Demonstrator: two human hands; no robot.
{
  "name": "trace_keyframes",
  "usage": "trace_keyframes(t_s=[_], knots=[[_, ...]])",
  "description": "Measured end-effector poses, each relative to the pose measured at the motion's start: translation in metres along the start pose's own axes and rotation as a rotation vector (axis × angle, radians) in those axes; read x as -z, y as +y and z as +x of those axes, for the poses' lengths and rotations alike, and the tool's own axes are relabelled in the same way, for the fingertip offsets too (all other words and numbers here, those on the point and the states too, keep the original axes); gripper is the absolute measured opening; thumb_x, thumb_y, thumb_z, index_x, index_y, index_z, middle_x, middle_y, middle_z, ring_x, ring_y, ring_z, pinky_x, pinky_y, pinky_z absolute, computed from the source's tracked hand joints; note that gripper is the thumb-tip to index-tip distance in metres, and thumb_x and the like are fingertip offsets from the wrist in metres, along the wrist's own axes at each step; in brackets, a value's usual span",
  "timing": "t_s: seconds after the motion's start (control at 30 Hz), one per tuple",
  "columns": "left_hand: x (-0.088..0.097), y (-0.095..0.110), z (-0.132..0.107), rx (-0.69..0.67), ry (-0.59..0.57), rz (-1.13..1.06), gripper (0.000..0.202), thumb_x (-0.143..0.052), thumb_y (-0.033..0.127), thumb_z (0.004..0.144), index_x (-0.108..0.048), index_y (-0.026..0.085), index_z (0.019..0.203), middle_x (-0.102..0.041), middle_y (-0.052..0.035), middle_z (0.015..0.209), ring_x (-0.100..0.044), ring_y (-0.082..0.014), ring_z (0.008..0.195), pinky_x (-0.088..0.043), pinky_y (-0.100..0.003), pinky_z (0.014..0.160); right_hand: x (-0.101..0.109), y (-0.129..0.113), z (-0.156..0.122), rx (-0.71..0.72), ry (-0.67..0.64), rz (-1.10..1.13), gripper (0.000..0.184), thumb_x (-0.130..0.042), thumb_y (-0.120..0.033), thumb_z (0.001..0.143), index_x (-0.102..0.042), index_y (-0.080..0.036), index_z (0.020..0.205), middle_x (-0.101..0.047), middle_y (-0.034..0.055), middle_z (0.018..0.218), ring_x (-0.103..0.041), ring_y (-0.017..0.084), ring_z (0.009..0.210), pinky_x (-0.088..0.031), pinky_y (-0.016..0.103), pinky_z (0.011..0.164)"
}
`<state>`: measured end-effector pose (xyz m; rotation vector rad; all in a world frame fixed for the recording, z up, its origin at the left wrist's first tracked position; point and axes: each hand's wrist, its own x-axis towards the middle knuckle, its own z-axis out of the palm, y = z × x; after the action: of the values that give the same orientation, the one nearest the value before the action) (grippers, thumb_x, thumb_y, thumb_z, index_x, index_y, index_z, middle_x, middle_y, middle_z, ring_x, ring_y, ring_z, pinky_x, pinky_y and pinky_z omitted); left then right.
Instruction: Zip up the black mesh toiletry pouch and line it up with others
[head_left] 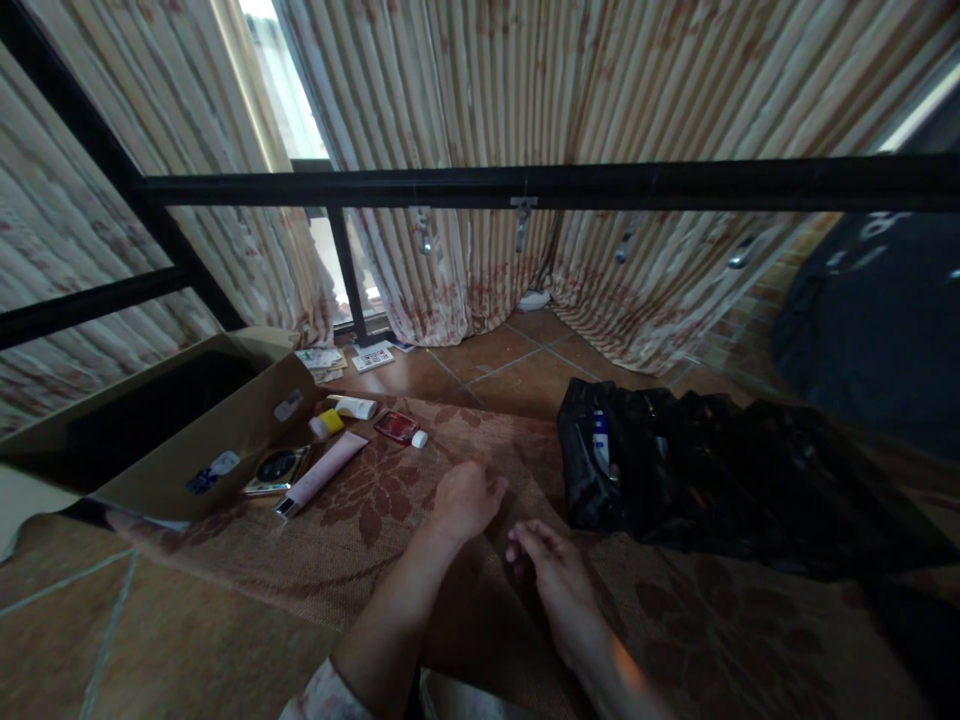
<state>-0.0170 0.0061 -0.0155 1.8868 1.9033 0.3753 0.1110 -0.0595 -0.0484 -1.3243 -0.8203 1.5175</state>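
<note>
Both hands are seen low over a patterned rug (360, 560) laid on the tiled floor (150, 640).

The left hand (465, 500) is held palm down and loosely curled, with the fingers bent under. Nothing is seen in it. Whether it touches the rug cannot be told.

The right hand (547, 560) is kept just beside the left hand and slightly nearer the body. Its fingers (525, 540) are half bent and nothing is held.

A black bag (675, 470) is found on the rug just to the right of both hands, crumpled and gaping at its near end. It is the nearest thing to the right hand, but it is not touched.

Beyond the left hand and to its left, small items are spread on the rug:
- a pink tube (322, 470)
- a compact (277, 467), just left of the tube
- a red case (396, 427)
- a yellow-capped bottle (328, 424)
- a white tube (356, 407)

Further left, an open cardboard box (172, 440) is seen tipped on its side.

Cards (373, 357) are scattered on the floor well beyond the hands. Past them, a black rail (525, 186) is noted in front of the curtains (450, 100).
</note>
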Motion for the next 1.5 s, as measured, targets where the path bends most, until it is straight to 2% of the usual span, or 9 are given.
trace_keyframes(t_s=[0.23,0.4,0.57,0.83,0.93,1.07,1.17,1.33,1.5], knots=[[-0.008,0.0,0.0,-0.049,-0.027,-0.017,0.033,-0.055,0.034,0.09,-0.064,0.018,0.118,-0.074,-0.011,0.112,-0.069,-0.0236,0.106,-0.05,-0.031,0.091,-0.005,-0.004,-0.002,-0.008,0.018,0.048,0.034,-0.073,-0.051,0.063,-0.062,-0.018,0.061,-0.058,-0.0018,0.053,-0.043,0.01,0.047,-0.031,0.023,0.048],[-0.013,0.006,-0.001,-0.071,-0.045,0.039,0.03,-0.053,0.034,0.09,-0.066,0.016,0.111,-0.075,-0.013,0.107,-0.069,-0.0264,0.104,-0.051,-0.033,0.09,0.0,-0.007,0.002,-0.009,0.042,0.158,0.032,-0.073,-0.048,0.063,-0.062,-0.018,0.064,-0.058,-0.0022,0.055,-0.043,0.008,0.047,-0.03,0.022,0.047],[-0.02,0.015,-0.003,-0.096,-0.079,0.081,0.026,-0.053,0.033,0.091,-0.067,0.019,0.108,-0.075,-0.0101,0.105,-0.07,-0.024,0.101,-0.051,-0.031,0.087,0.008,-0.012,0.006,-0.01,0.114,0.194,0.032,-0.074,-0.046,0.059,-0.062,-0.017,0.063,-0.059,-0.0024,0.055,-0.044,0.008,0.047,-0.032,0.021,0.047],[-0.037,0.028,-0.009,-0.249,-0.074,-0.066,0.026,-0.054,0.029,0.09,-0.067,0.021,0.112,-0.075,-0.0065,0.108,-0.07,-0.0215,0.1,-0.051,-0.03,0.086,0.033,-0.014,0.006,-0.014,0.26,0.101,0.026,-0.071,-0.042,0.06,-0.063,-0.019,0.068,-0.061,-0.0026,0.058,-0.047,0.01,0.05,-0.035,0.022,0.049],[-0.041,0.038,-0.013,-0.286,-0.086,-0.095,0.028,-0.054,0.031,0.092,-0.066,0.019,0.114,-0.075,-0.0068,0.109,-0.07,-0.0208,0.099,-0.05,-0.029,0.087,0.05,-0.01,0.007,0.016,0.281,-0.082,0.02,-0.067,-0.04,0.065,-0.065,-0.02,0.068,-0.062,-0.0019,0.058,-0.049,0.013,0.051,-0.035,0.025,0.05],[-0.045,0.051,-0.016,-0.317,-0.087,-0.081,0.027,-0.054,0.038,0.093,-0.066,0.02,0.109,-0.076,-0.0054,0.099,-0.071,-0.0202,0.091,-0.05,-0.028,0.08,0.076,-0.006,0.005,0.219,0.24,-0.565,0.011,-0.063,-0.029,0.076,-0.069,-0.022,0.072,-0.069,0.0027,0.069,-0.059,0.019,0.065,-0.039,0.03,0.065],[-0.05,0.058,-0.017,-0.305,-0.043,0.017,0.03,-0.052,0.046,0.093,-0.065,0.02,0.103,-0.075,-0.0057,0.093,-0.071,-0.0219,0.086,-0.049,-0.029,0.074,0.09,-0.006,0.003,0.287,0.321,-0.779,0.007,-0.063,-0.023,0.079,-0.07,-0.021,0.079,-0.073,0.0075,0.078,-0.064,0.023,0.076,-0.04,0.032,0.072],[-0.058,0.063,-0.016,-0.288,-0.016,0.175,0.038,-0.047,0.053,0.094,-0.063,0.019,0.103,-0.073,-0.0074,0.088,-0.071,-0.0242,0.085,-0.047,-0.03,0.071,0.091,-0.012,0.0,0.253,0.354,-1.015,0.015,-0.061,-0.024,0.086,-0.071,-0.015,0.092,-0.073,0.0157,0.083,-0.069,0.027,0.081,-0.042,0.033,0.075],[-0.064,0.066,-0.014,-0.28,0.008,0.227,0.031,-0.046,0.045,0.097,-0.062,0.019,0.102,-0.072,-0.0077,0.091,-0.071,-0.0242,0.086,-0.047,-0.03,0.069,0.086,-0.022,-0.002,0.118,0.232,-1.253,0.027,-0.05,-0.027,0.095,-0.07,-0.009,0.096,-0.074,0.0179,0.093,-0.07,0.026,0.091,-0.045,0.031,0.079]])
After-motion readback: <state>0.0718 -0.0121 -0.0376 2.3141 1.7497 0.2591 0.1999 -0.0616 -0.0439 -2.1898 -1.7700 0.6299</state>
